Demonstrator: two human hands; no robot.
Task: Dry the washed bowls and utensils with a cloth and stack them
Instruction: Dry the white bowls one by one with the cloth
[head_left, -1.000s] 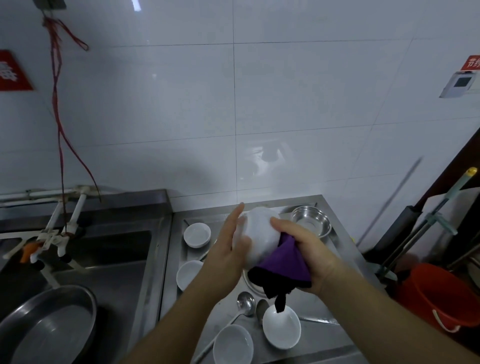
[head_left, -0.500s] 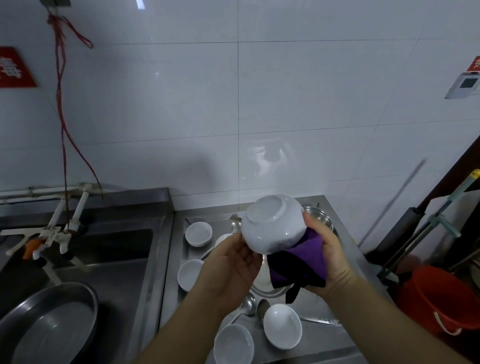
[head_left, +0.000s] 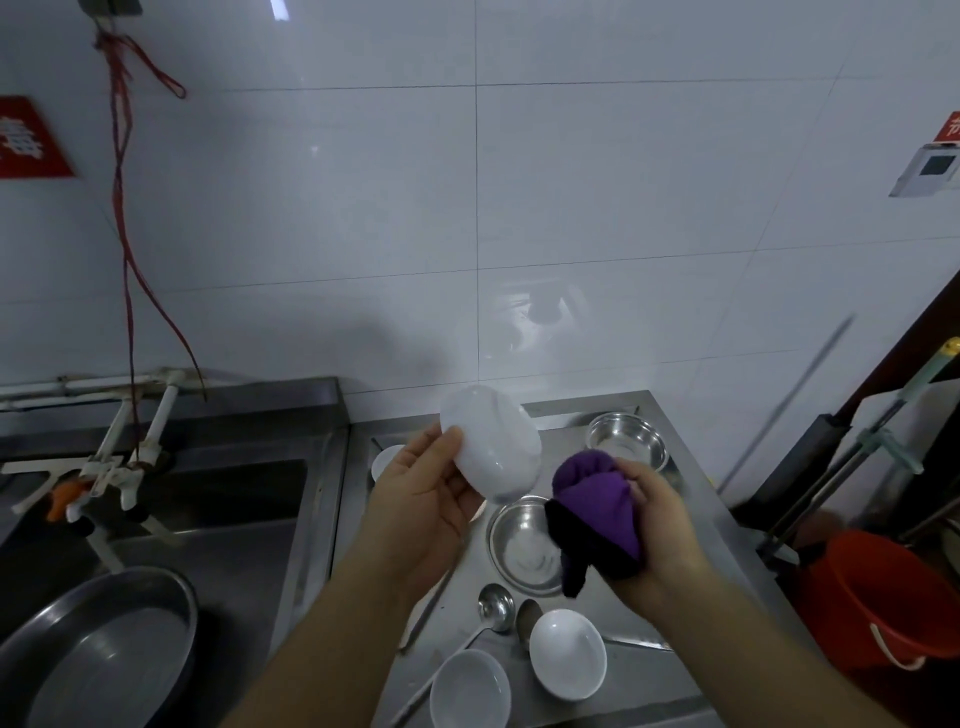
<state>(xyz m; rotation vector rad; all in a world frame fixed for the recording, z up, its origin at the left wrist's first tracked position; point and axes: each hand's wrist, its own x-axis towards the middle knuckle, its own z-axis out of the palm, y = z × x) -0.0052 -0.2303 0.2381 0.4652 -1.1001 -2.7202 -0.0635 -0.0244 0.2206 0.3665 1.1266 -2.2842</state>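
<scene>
The left hand (head_left: 423, 512) holds a white bowl (head_left: 491, 448) up above the desk (head_left: 691, 525), thumb over its near edge and fingers behind it; the bowl is tilted on its side and motion-blurred. The right hand (head_left: 657, 525) grips a bunched purple cloth (head_left: 592, 512) just to the right of the bowl; whether cloth and bowl touch cannot be told. Below them on the desk sits a steel bowl (head_left: 522, 551), with a second steel bowl (head_left: 628, 439) farther back near the wall. Nearer the person lie two white bowls (head_left: 569, 652) (head_left: 470, 688) side by side, and a spoon (head_left: 493, 610) rests between them and the steel bowl. Another small white bowl (head_left: 384, 460) peeks out behind the left hand. To the left is a sink (head_left: 218, 509) holding a metal basin (head_left: 104, 644); a red bucket (head_left: 883, 603) stands at the right.
</scene>
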